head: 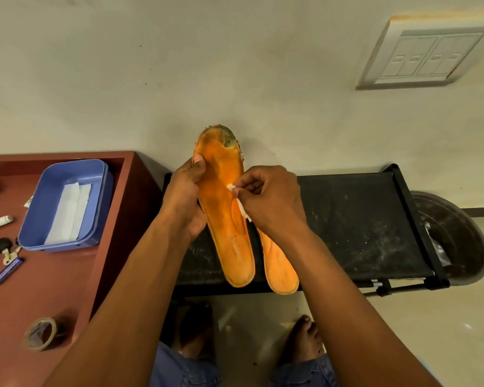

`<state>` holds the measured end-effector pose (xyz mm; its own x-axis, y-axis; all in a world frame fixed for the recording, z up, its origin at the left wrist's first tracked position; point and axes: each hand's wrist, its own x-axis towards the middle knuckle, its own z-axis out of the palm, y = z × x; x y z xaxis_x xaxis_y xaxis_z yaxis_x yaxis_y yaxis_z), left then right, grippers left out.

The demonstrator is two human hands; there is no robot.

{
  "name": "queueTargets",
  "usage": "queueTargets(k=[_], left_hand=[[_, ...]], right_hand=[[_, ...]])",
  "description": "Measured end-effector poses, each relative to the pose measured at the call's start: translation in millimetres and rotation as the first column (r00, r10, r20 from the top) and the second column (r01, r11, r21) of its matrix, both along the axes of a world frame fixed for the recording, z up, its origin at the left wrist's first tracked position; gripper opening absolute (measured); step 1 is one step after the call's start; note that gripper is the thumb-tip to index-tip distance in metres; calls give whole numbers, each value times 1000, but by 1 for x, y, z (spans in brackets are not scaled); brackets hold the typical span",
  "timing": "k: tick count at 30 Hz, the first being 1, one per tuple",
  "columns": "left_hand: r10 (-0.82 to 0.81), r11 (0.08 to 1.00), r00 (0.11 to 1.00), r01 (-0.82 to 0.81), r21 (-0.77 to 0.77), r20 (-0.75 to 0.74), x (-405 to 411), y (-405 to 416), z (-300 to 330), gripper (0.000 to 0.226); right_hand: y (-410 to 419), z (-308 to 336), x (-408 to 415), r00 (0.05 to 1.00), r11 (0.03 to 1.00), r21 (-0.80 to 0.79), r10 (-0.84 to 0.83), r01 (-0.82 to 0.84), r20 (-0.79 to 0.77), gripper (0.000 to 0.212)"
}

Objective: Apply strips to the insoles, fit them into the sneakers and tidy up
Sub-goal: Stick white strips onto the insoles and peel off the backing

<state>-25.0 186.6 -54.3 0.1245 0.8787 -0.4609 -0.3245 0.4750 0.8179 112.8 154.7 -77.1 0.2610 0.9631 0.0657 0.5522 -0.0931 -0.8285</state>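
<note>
Right fingers (pixel 242 188): pinching a white strip (pixel 242 208) against the insole.
Left hand (pixel 185 196): gripping the orange insole (pixel 224 208), toe worn dark, held upright over the black bench (pixel 347 219).
Second insole (pixel 280 266): lying on the bench, partly hidden.
Tabletop (pixel 53 280): blue tray (pixel 31 219) with white strips, tape roll (pixel 41 333).
Strip's lower end: covered by the right hand (pixel 268 202).

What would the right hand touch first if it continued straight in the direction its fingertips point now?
The right hand, pinching a white strip, points left toward the orange insole held upright by the left hand. It would most likely meet that insole's surface first; the strip already seems to touch it, though depth is unclear.
</note>
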Motion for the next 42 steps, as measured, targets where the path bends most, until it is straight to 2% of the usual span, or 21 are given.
queueTargets(k=[5,10,15,18,23,28,30,31,33,35,36,39,42], left_hand=[[60,995,994,-52,-91,89,-4,1,1,37],[60,988,990,-40,-151,127,-2,2,0,52],[-6,997,986,19,-79,164,0,2,1,54],[-58,996,975,70,-48,213,0,0,5,60],[-136,990,984,141,-29,118,1,-6,7,59],[-173,984,985,173,-33,-7,1,-10,11,55],[-175,983,984,175,-53,-8,2,-11,13,56],[-177,982,984,177,-67,1,2,-11,13,57],[-187,977,981,191,-92,41,4,-11,14,58],[-209,971,975,216,-104,76,5,-12,17,58],[-225,967,971,233,-105,85,6,-13,19,58],[-288,949,953,297,-109,93,8,-15,22,55],[-330,933,942,336,-130,66,9,-17,21,53]], right_hand=[[0,-3,3,998,995,-77,60,-62,-26,7],[1,3,11,969,987,-137,45,-81,-242,8],[1,7,14,932,980,-191,-18,-55,-362,9],[1,10,14,859,968,-252,-121,-9,-497,12],[1,12,11,703,944,-326,-265,50,-660,10],[0,13,15,616,940,-340,-261,-12,-743,5],[-1,12,14,653,949,-316,-236,-6,-720,6],[0,10,13,705,956,-292,-219,18,-675,6],[1,5,10,843,972,-220,-185,81,-506,6],[1,3,8,913,983,-144,-162,115,-374,6],[1,4,9,916,985,-120,-157,120,-369,6],[-4,12,9,859,986,-106,-165,129,-485,10],[-5,11,8,885,984,-114,-172,135,-432,8]])
